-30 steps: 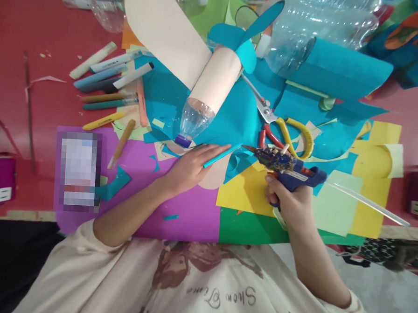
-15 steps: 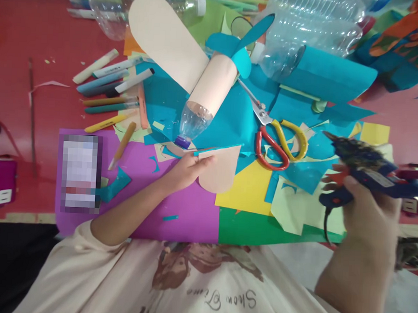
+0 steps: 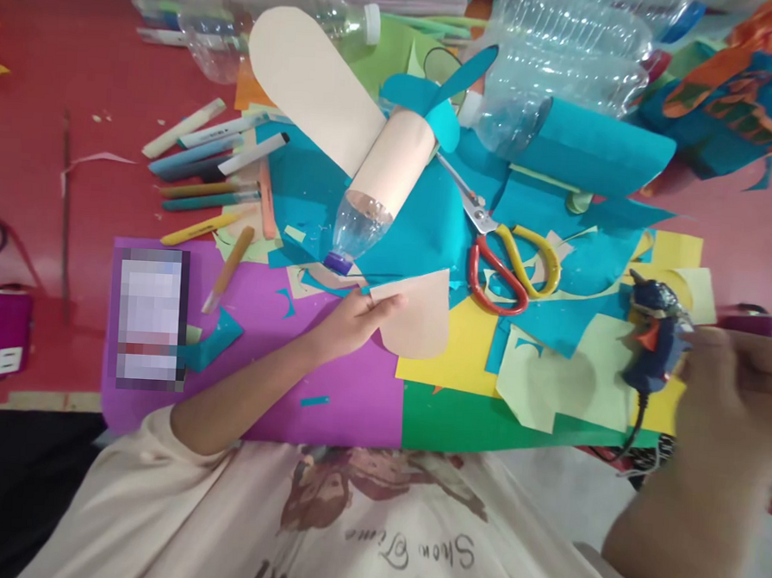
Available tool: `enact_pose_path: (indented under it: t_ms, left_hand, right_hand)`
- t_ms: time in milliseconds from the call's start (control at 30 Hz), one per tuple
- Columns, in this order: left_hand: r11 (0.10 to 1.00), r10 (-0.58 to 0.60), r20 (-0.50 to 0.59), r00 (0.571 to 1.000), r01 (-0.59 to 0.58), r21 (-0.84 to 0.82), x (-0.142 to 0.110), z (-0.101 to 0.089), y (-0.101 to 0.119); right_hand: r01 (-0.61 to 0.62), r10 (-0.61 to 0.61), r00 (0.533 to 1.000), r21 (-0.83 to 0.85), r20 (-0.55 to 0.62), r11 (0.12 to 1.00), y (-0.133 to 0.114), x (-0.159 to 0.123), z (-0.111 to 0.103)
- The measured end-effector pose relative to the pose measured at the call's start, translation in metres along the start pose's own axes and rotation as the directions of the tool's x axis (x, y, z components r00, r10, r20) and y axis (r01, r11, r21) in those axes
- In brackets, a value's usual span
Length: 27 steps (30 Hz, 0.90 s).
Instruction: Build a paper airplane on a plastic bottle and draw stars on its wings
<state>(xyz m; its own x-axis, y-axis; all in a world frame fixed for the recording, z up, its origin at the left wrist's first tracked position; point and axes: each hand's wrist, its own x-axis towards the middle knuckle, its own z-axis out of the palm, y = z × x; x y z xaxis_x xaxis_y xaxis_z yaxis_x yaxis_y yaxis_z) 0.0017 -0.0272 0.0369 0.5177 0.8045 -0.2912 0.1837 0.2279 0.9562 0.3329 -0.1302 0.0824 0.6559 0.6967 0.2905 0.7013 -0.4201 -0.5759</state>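
My left hand (image 3: 358, 322) has its grip closed on the rounded cream paper piece (image 3: 416, 316), below the purple-capped clear plastic bottle (image 3: 368, 210). My right hand (image 3: 737, 376) is beside the dark blue glue gun (image 3: 659, 338); its grip seems curled, but I can't tell whether it's clenched.
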Motion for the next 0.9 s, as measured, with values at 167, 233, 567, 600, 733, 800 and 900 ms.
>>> enact_pose_path:
  t_ms: [167,233,567,600,733,800,900]
  left_hand:
    - [0.998,-0.033,0.049,0.998,0.031,0.059,-0.003,0.001,-0.001]
    - [0.997,-0.04,0.075,0.996,0.034,0.074,-0.004,0.001,-0.001]
    - [0.966,0.158,0.13,0.979,-0.181,0.186,-0.013,-0.017,0.025]
    - [0.929,0.245,0.05,0.968,-0.249,0.276,-0.014,-0.024,0.028]
    - [0.75,0.44,-0.342,0.831,-0.13,0.649,-0.011,-0.056,0.034]
    - [0.708,0.405,-0.398,0.823,-0.007,0.706,-0.006,-0.067,0.033]
    - [0.768,0.219,-0.412,0.884,0.105,0.632,-0.002,-0.07,0.032]
  right_hand:
    - [-0.14,-0.273,0.702,0.503,0.658,0.853,-0.078,-0.049,0.054]
    - [-0.295,-0.314,0.576,0.55,0.755,0.781,-0.096,-0.062,0.073]
    - [-0.649,0.09,0.681,0.542,0.727,0.533,-0.1,-0.041,0.084]
    - [-0.647,0.113,0.691,0.541,0.714,0.537,-0.097,-0.034,0.079]
    - [-0.658,0.182,0.669,0.461,0.721,0.596,-0.082,-0.022,0.065]
    - [-0.649,0.206,0.664,0.417,0.719,0.637,-0.072,-0.023,0.062]
    - [-0.615,0.188,0.652,0.367,0.735,0.698,-0.061,-0.028,0.06]
